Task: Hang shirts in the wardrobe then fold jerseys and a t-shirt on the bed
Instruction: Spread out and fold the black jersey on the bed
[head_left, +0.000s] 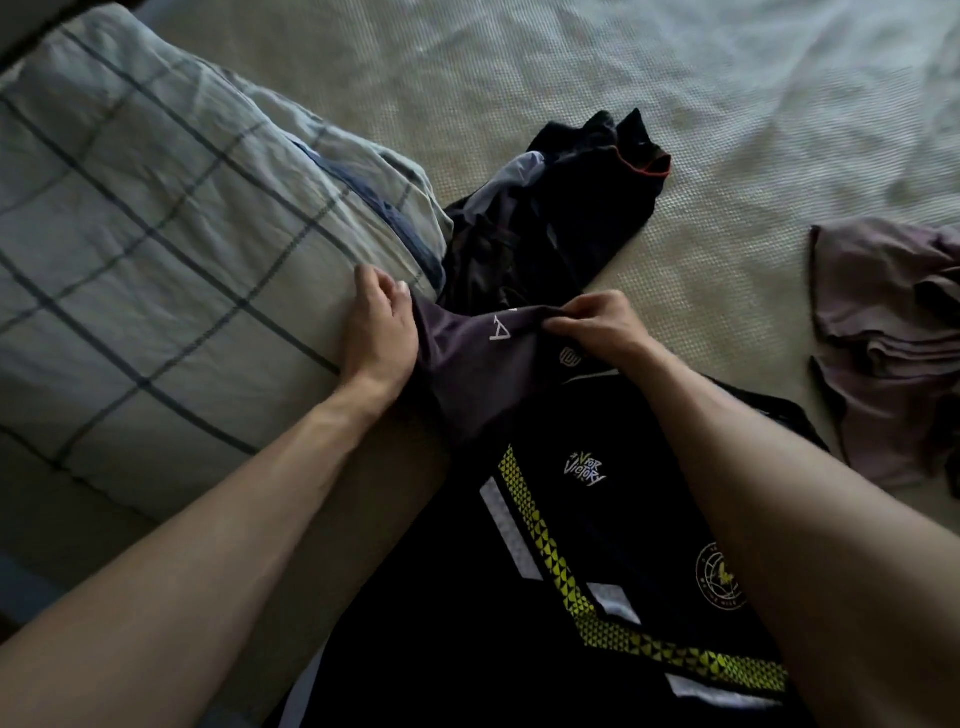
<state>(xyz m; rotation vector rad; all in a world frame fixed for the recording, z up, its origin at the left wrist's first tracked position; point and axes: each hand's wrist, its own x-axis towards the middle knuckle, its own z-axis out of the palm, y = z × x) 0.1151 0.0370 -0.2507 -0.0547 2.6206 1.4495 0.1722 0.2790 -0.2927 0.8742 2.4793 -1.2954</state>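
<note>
Left hand (379, 332) and right hand (597, 325), both pinching 1 grey sleeve (467, 353) of the black jersey (597, 597) spread at the bed's (727, 104) near edge. Beyond, dark clothes pile (545, 223); left, checked pillow (156, 249); right, mauve t-shirt (893, 353).

A bed (519, 67) fills nearly the whole view, covered with a pale beige, finely textured, rumpled bedspread. At its left lies a pale plaid pillow (156, 249) with dark crossing lines. The light is dim, brighter toward the upper right.
</note>
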